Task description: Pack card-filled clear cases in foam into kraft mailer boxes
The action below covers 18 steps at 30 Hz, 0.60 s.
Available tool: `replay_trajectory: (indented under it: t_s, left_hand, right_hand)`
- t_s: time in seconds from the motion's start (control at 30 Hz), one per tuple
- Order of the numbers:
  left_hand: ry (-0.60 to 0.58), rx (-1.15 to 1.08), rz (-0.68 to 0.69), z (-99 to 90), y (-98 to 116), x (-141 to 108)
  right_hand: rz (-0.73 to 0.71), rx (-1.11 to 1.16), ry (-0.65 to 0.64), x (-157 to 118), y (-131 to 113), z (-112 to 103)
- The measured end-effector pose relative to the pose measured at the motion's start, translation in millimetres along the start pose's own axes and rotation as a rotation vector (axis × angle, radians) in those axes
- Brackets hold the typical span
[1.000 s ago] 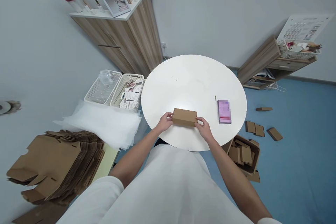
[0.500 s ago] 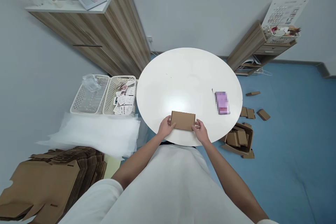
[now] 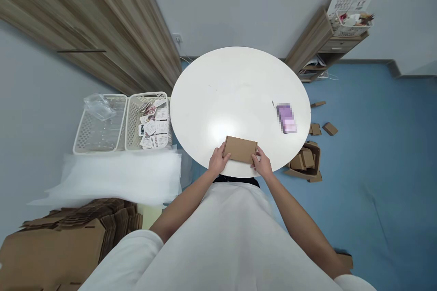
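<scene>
A small closed brown cardboard box (image 3: 240, 149) is held between my two hands near the front edge of the white oval table (image 3: 239, 77). My left hand (image 3: 219, 160) grips its left end, thumb on the top face and fingers along the side. At the right end my right hand (image 3: 262, 163) holds it the same way. The box is turned slightly, its left end farther from me. Whether its underside touches the table I cannot tell. On the table's right side lies a purple object (image 3: 286, 118), blurred by pixels.
Left of the table stand a white basket of printed cards (image 3: 129, 120) and a basket with clear plastic bags (image 3: 78, 132). White foam sheets (image 3: 119, 175) and stacked flat cardboard (image 3: 51, 254) lie nearer. On the right floor sits an open carton (image 3: 317, 163) with small boxes.
The view has shifted, so the table sits higher and farther left in the picture. The box has turned slightly clockwise, still gripped by both hands.
</scene>
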State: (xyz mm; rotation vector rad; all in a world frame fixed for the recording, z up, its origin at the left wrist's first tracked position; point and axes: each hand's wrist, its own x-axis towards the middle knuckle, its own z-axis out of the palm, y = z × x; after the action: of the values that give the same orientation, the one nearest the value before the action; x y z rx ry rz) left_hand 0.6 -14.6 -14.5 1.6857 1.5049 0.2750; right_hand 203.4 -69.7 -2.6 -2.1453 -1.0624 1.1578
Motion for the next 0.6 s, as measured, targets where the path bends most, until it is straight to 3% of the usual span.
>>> replay_trajectory:
  t_s: [0.2,0.37,0.47,0.6]
  left_hand:
    - [0.019,0.002,0.068,-5.9,2,5]
    - [0.032,-0.115,0.052,-1.2,16,6]
    - [0.027,-0.153,0.083,15.2,41,8]
    - [-0.014,-0.138,0.149,54.0,95,14]
  right_hand:
    - [-0.028,0.069,-0.003,-5,0,2]
    - [-0.125,0.051,-0.020,-6,5,-16]
    - [-0.119,0.074,0.034,-8,16,-40]
    - [-0.094,0.132,0.146,-15,46,-87]
